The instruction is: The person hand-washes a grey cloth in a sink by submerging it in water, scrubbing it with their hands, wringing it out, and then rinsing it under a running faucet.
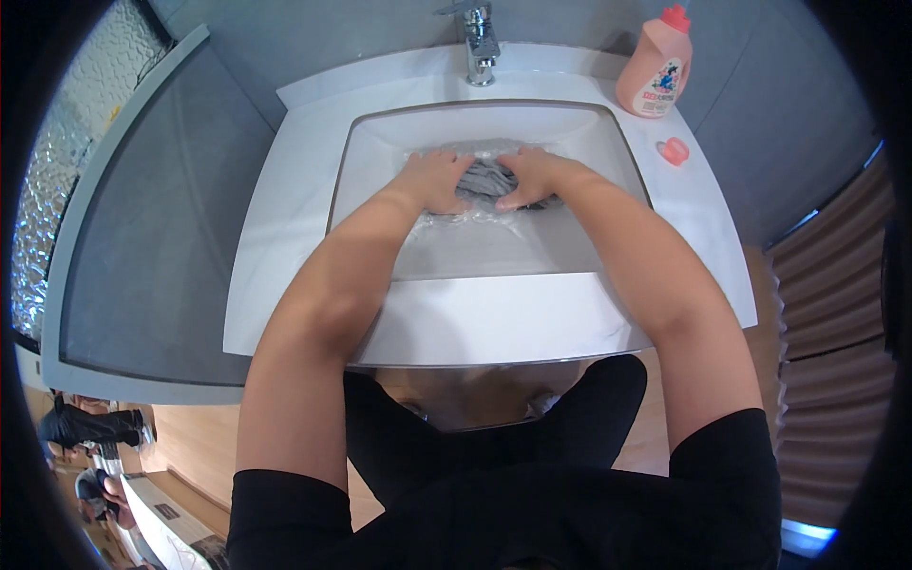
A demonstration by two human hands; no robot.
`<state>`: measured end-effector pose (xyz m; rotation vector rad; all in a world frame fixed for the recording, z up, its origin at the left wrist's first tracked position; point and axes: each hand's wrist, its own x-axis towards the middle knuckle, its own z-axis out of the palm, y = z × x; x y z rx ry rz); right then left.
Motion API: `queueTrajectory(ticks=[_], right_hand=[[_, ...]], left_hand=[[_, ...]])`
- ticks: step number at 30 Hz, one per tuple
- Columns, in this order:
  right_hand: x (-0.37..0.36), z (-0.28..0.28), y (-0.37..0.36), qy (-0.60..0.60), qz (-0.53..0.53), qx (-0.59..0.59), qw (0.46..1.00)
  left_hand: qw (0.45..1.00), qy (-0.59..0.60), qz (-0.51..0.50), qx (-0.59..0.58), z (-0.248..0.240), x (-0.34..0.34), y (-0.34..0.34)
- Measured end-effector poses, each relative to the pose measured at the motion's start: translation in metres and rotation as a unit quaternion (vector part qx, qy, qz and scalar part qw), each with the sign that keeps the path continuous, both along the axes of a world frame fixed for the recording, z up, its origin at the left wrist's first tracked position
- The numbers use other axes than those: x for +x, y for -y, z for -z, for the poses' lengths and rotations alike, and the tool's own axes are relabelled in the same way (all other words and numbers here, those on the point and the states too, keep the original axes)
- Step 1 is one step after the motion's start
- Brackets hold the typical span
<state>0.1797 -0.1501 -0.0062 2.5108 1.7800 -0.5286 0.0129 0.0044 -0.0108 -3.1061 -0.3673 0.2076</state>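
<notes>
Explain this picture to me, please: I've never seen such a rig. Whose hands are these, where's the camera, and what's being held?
No robot here: these are a person's bare hands. The camera sits on that person's head, looking down; its fisheye lens bends straight edges.

The left hand and right hand are at either side of a grey cloth in the sink, with water around it. How firmly they grip it, I can't tell.

On the white counter, at the right, stand a pink bottle and, nearer the person, a small pink cap-like piece. The tap is behind the sink.
</notes>
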Motion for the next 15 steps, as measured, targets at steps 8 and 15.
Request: queueTrajectory(ticks=[8, 15], right_hand=[[-0.005, -0.014, 0.005, -0.128, 0.012, -0.070, 0.989], [-0.002, -0.012, -0.002, -0.212, 0.027, -0.200, 0.956]], left_hand=[[0.995, -0.022, 0.006, -0.093, -0.001, 0.006, -0.008], [0.963, -0.167, -0.053, -0.203, -0.025, 0.005, 0.005]])
